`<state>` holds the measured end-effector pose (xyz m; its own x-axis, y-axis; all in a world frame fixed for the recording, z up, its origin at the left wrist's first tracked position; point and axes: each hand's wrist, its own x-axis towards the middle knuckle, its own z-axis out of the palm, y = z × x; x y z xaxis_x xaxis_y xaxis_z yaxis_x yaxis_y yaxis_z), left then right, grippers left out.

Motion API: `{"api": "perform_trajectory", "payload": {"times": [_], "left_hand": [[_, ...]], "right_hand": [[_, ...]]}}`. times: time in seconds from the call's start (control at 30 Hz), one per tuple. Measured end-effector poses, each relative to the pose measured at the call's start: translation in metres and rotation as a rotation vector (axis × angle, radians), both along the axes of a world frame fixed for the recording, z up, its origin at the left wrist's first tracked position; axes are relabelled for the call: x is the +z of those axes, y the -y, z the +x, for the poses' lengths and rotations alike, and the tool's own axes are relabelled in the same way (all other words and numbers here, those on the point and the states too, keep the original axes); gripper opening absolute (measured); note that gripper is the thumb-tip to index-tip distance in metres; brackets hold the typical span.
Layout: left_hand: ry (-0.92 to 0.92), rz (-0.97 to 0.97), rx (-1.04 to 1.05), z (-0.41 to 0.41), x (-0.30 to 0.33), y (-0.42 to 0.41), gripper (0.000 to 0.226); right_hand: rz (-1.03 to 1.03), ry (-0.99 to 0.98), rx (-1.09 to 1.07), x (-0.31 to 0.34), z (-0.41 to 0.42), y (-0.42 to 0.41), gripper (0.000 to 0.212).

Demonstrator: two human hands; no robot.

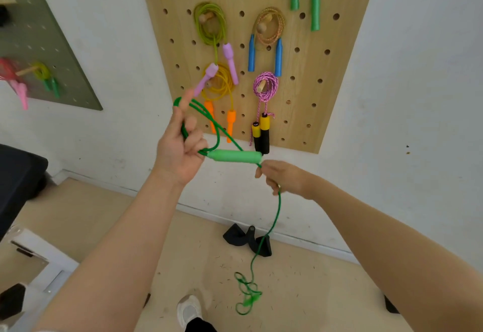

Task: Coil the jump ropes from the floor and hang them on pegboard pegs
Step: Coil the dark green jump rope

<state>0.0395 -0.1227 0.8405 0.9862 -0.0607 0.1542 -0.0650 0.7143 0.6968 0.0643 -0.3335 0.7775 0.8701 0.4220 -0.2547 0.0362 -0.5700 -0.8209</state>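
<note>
The left hand [180, 154] is raised before the wooden pegboard [261, 52], fingers spread upward with loops of the green rope [274, 216] slung round them — its green handle [236, 156] juts sideways from the palm. The right hand [281, 177] pinches the rope just past the handle's end. From there the rope drops to the floor [326, 292], ending in a loose tangle near a white shoe [188, 309]. Four coiled ropes hang on pegs — one pink [265, 87].
</note>
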Motion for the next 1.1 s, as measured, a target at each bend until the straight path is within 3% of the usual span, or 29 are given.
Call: {"api": "perform_trajectory", "payload": {"times": [0.13,0.23,0.4,0.5,0.57,0.7,0.77,0.83,0.9,1.0,1.1], "left_hand": [[-0.1,0.456,0.006,-0.011,-0.017,0.012,0.032],[-0.046,0.715,-0.037,-0.018,-0.018,0.026,0.036],[0.0,0.932,-0.004,-0.027,-0.021,0.025,0.034],[0.017,0.937,-0.021,-0.034,-0.023,0.035,0.028],[0.013,0.95,-0.043,-0.037,-0.017,0.04,0.033],[-0.035,1.216,-0.111,-0.038,-0.008,0.034,0.043],[-0.138,1.107,-0.23,-0.041,-0.007,0.024,0.046],[-0.205,0.756,-0.365,-0.045,-0.007,0.012,0.047],[-0.167,0.382,-0.415,-0.046,-0.006,0.007,0.046],[-0.051,0.004,-0.31,-0.043,-0.003,0.01,0.035],[-0.026,-0.109,-0.14,-0.038,-0.004,0.002,0.024]], "right_hand": [[-0.439,0.182,0.365,0.012,-0.011,-0.02,0.033],[-0.509,0.288,0.486,0.037,-0.015,-0.04,0.028],[-0.35,0.531,0.427,0.061,-0.024,-0.037,0.019],[-0.24,0.623,0.361,0.074,-0.028,-0.033,0.014],[-0.243,0.711,0.252,0.074,-0.026,-0.031,0.022],[-0.35,0.822,0.038,0.069,-0.023,-0.021,0.042],[-0.151,0.667,-0.022,0.07,-0.018,-0.011,0.041],[0.23,0.434,-0.036,0.065,-0.013,-0.002,0.026],[0.384,0.363,-0.072,0.052,-0.009,0.0,0.014],[0.289,0.283,-0.118,0.019,-0.009,-0.008,0.027],[-0.01,0.077,0.025,-0.008,-0.015,-0.014,0.035]]}}
